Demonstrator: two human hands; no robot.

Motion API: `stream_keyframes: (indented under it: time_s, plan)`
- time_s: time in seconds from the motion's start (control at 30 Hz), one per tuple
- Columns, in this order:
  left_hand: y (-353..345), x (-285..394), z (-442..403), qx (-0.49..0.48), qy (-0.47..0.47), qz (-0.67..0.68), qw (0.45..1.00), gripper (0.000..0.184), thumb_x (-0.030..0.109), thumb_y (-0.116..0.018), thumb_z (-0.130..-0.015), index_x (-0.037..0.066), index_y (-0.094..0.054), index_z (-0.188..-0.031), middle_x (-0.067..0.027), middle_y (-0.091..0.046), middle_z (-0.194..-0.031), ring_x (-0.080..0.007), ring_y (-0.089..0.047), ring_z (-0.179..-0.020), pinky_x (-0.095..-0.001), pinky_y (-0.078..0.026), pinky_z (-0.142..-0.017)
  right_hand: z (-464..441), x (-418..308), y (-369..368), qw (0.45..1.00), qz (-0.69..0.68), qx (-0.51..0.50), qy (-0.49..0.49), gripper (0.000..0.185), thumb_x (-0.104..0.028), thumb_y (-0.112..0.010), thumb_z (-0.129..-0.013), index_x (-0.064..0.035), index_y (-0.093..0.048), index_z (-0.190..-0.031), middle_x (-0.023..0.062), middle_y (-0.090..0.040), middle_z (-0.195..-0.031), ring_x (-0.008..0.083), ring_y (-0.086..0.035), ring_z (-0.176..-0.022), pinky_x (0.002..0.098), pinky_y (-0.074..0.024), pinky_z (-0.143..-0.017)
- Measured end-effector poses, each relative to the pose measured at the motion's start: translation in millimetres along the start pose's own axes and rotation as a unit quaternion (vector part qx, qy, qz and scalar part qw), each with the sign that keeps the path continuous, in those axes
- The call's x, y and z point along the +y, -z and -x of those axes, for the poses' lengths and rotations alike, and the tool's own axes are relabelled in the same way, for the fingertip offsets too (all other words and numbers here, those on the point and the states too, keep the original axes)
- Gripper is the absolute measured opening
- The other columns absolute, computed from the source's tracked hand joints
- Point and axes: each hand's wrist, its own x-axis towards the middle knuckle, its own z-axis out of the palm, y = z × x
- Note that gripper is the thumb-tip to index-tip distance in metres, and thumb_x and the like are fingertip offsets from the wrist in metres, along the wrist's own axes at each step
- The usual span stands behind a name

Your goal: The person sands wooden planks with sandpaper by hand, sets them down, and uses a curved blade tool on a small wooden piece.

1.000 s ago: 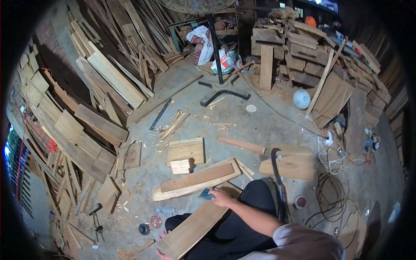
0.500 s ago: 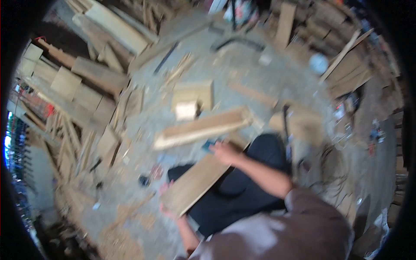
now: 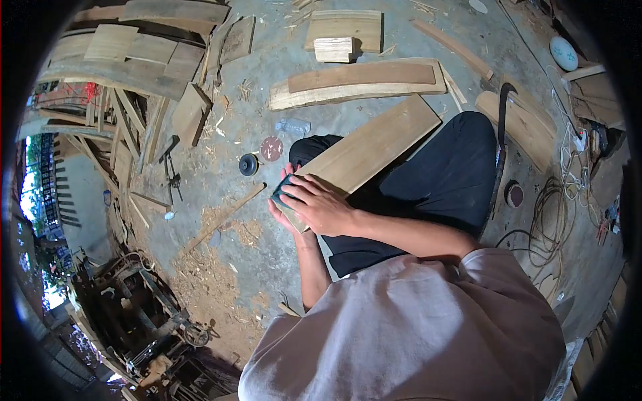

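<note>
A long, flat wooden board (image 3: pixel 374 144) lies slanted across my lap over the dark trousers. My left hand (image 3: pixel 286 212) is wrapped around its lower-left end, with fingers at the edge and part of the hand hidden by the board. On top of that same end, my right hand (image 3: pixel 324 206) presses a dark teal piece of sandpaper (image 3: pixel 281 192) flat against the wood. Its fingers are bent over the sandpaper and cover much of it.
Two stacked planks (image 3: pixel 361 77) lie ahead, with a small wood block (image 3: pixel 334 49) beyond them. Left are a black round wheel (image 3: pixel 248 164), a reddish disc (image 3: pixel 271 149) and sawdust (image 3: pixel 207 267). A curved-blade tool (image 3: pixel 501 127) and coiled cable (image 3: pixel 552 220) are right.
My right hand has slid the sandpaper from the board's far end down to the near-left end, beside my left hand. The view has tilted and sharpened.
</note>
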Motion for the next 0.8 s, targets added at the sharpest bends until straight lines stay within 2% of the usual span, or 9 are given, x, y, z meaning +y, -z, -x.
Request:
stream_keyframes:
  time_s: [0.1, 0.17, 0.23, 0.27, 0.37, 0.4, 0.5, 0.7, 0.8]
  plan:
    - [1, 0, 2, -0.031, 0.021, 0.097, 0.995, 0.08, 0.054, -0.044, -0.095, -0.001, -0.03, -0.152, -0.0186, -0.03, -0.159, -0.0334, -0.023, -0.149, -0.0482, -0.014, -0.123, -3, 4, 4, 1.0, 0.0, -0.02, 0.01, 0.051, -0.021, -0.059, -0.092, -0.006, -0.051, -0.14, 0.0145, -0.043, -0.148, 0.0324, -0.031, -0.145, 0.0529, -0.0196, -0.119]
    - [9, 1, 0, -0.039, 0.035, 0.089, 0.995, 0.081, 0.055, -0.044, -0.095, 0.0, -0.03, -0.152, -0.0185, -0.032, -0.158, -0.0335, -0.025, -0.148, -0.0487, -0.016, -0.123, -1, 9, 7, 1.0, 0.009, -0.023, -0.007, 0.049, -0.022, -0.056, -0.095, -0.0078, -0.05, -0.141, 0.013, -0.041, -0.152, 0.0302, -0.03, -0.147, 0.0535, -0.0192, -0.119]
    - [12, 4, 0, -0.012, 0.032, -0.012, 0.999, 0.081, 0.055, -0.044, -0.094, 0.001, -0.029, -0.153, -0.0183, -0.034, -0.157, -0.034, -0.027, -0.147, -0.0495, -0.018, -0.122, 1, 12, 10, 0.999, 0.021, -0.018, -0.026, 0.048, -0.022, -0.055, -0.096, -0.0084, -0.05, -0.142, 0.0124, -0.04, -0.153, 0.0299, -0.029, -0.147, 0.0529, -0.0195, -0.119]
    - [19, 8, 0, 0.015, 0.028, -0.047, 0.998, 0.075, 0.055, -0.049, -0.093, 0.002, -0.042, -0.146, -0.0181, -0.042, -0.152, -0.0353, -0.03, -0.146, -0.0508, -0.022, -0.121, 4, 19, 9, 0.999, 0.036, -0.009, -0.03, 0.048, -0.022, -0.053, -0.097, -0.0082, -0.049, -0.143, 0.0127, -0.038, -0.155, 0.0302, -0.029, -0.147, 0.0517, -0.021, -0.119]
    - [35, 12, 1, 0.096, -0.005, 0.016, 0.995, 0.069, 0.054, -0.056, -0.092, 0.004, -0.052, -0.139, -0.0176, -0.045, -0.15, -0.0351, -0.03, -0.146, -0.0515, -0.019, -0.122, 20, 50, 18, 0.992, 0.091, 0.01, -0.087, 0.048, -0.021, -0.052, -0.098, -0.0084, -0.048, -0.144, 0.0136, -0.037, -0.156, 0.0305, -0.03, -0.147, 0.0507, -0.0223, -0.118]
    - [24, 10, 1, 0.017, 0.017, 0.051, 0.998, 0.06, 0.053, -0.057, -0.092, 0.007, -0.063, -0.129, -0.0162, -0.052, -0.144, -0.0386, -0.028, -0.146, -0.0555, -0.016, -0.122, 27, 59, 29, 0.989, 0.099, 0.015, -0.107, 0.046, -0.02, -0.051, -0.098, -0.0089, -0.049, -0.143, 0.0135, -0.038, -0.156, 0.0314, -0.03, -0.146, 0.0506, -0.0232, -0.118]
    - [34, 8, -3, -0.053, 0.015, 0.055, 0.997, 0.057, 0.051, -0.059, -0.092, 0.007, -0.065, -0.127, -0.0148, -0.053, -0.144, -0.0417, -0.026, -0.147, -0.0575, -0.014, -0.122, 56, 109, 47, 0.97, 0.142, 0.06, -0.188, 0.045, -0.025, -0.052, -0.098, -0.0098, -0.05, -0.141, 0.0136, -0.04, -0.153, 0.0327, -0.033, -0.143, 0.0542, -0.0261, -0.115]
    - [30, 2, -1, -0.076, -0.008, -0.031, 0.997, 0.056, 0.052, -0.061, -0.088, 0.013, -0.063, -0.129, -0.0125, -0.053, -0.143, -0.0414, -0.021, -0.149, -0.059, -0.012, -0.122, 81, 216, 52, 0.824, 0.233, 0.202, -0.475, 0.045, -0.033, -0.047, -0.1, -0.0157, -0.048, -0.142, 0.0124, -0.039, -0.152, 0.0334, -0.031, -0.144, 0.061, -0.0239, -0.112]
    - [34, 4, -2, -0.091, -0.017, -0.058, 0.994, 0.055, 0.05, -0.061, -0.088, 0.014, -0.062, -0.13, -0.0114, -0.052, -0.14, -0.0421, -0.022, -0.148, -0.0605, -0.013, -0.121, 77, 246, 62, 0.752, 0.227, 0.205, -0.584, 0.048, -0.036, -0.044, -0.101, -0.0187, -0.044, -0.146, 0.0111, -0.036, -0.155, 0.0333, -0.027, -0.145, 0.0634, -0.0208, -0.113]
